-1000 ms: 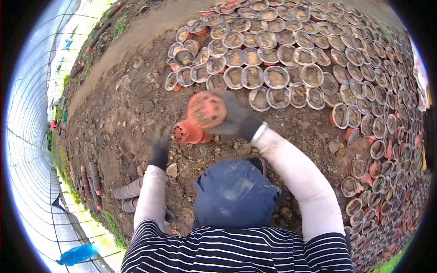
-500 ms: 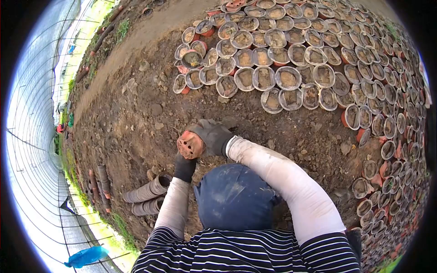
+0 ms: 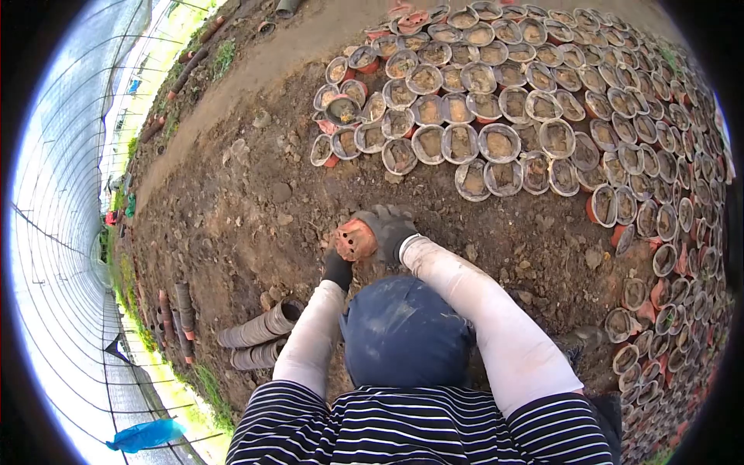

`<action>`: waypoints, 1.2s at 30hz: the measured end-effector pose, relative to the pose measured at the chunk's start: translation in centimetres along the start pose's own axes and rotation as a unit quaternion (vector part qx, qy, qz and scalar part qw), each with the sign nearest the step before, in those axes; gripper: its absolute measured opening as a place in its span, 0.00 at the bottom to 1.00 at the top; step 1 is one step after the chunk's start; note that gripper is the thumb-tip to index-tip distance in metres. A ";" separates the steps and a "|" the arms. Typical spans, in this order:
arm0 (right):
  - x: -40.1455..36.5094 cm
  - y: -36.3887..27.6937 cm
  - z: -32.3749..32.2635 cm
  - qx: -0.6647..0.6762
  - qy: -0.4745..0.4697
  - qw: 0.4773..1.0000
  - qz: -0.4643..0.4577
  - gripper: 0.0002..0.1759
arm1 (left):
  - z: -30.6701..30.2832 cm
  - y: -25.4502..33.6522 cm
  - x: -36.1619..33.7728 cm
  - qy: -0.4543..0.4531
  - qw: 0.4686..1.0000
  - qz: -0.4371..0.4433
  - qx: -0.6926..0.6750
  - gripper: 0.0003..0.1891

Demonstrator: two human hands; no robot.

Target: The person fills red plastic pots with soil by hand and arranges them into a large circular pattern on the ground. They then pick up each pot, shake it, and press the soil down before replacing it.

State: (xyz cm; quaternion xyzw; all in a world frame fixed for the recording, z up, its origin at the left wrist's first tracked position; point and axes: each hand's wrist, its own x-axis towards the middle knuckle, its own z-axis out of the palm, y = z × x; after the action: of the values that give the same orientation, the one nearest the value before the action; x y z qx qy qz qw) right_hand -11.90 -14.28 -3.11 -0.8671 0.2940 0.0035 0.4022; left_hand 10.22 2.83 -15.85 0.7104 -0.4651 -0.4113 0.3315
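Note:
A reddish-orange plant pot [image 3: 356, 240] is between my two gloved hands, its base with several dark holes turned up toward me. My left hand [image 3: 337, 268], in a dark glove, grips the pot's near left side, its fingers mostly hidden by the pot. From the right, my right hand [image 3: 390, 231] is closed around the pot's other side, the grey glove's fingers bent over the far edge. Whatever is inside the pot is hidden from me. Loose brown soil [image 3: 310, 201] lies below and around both hands.
Rows of soil-filled pots [image 3: 500, 143] stand close together ahead and along the right. Stacks of nested pots [image 3: 260, 325] lie on the ground at left. My bent knee [image 3: 407, 333] is just below the hands. A netted greenhouse wall [image 3: 62, 225] runs along the left.
The view has shifted slightly, so the pots and ground appear further right and lower. Both hands still hold the pot, whose holed base has turned slightly.

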 end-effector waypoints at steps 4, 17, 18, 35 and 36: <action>0.7 0.8 0.5 0.011 -0.036 0.999 0.023 0.58 | -1.1 2.2 1.6 0.011 0.995 -0.098 0.025 0.25; -6.5 9.7 -1.8 0.078 0.241 0.967 -0.010 0.35 | 0.2 24.2 2.5 -0.053 0.921 0.051 0.383 0.33; -7.2 13.5 -1.5 0.091 0.234 0.967 0.034 0.33 | 1.2 23.4 1.8 -0.004 0.908 0.100 0.406 0.33; -7.7 22.0 -3.3 -0.198 0.160 0.950 0.179 0.20 | -0.3 22.7 4.0 -0.081 0.899 -0.030 0.430 0.33; -7.7 22.2 -3.1 -0.203 0.175 0.949 0.168 0.19 | 0.1 22.0 3.5 -0.053 0.896 -0.020 0.441 0.33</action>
State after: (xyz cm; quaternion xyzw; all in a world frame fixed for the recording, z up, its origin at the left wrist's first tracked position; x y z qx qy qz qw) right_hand -30.36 -23.72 -14.63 -0.8554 0.4943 -0.0204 0.1533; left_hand 2.37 -8.08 1.93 0.7700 -0.6012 -0.2080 -0.0491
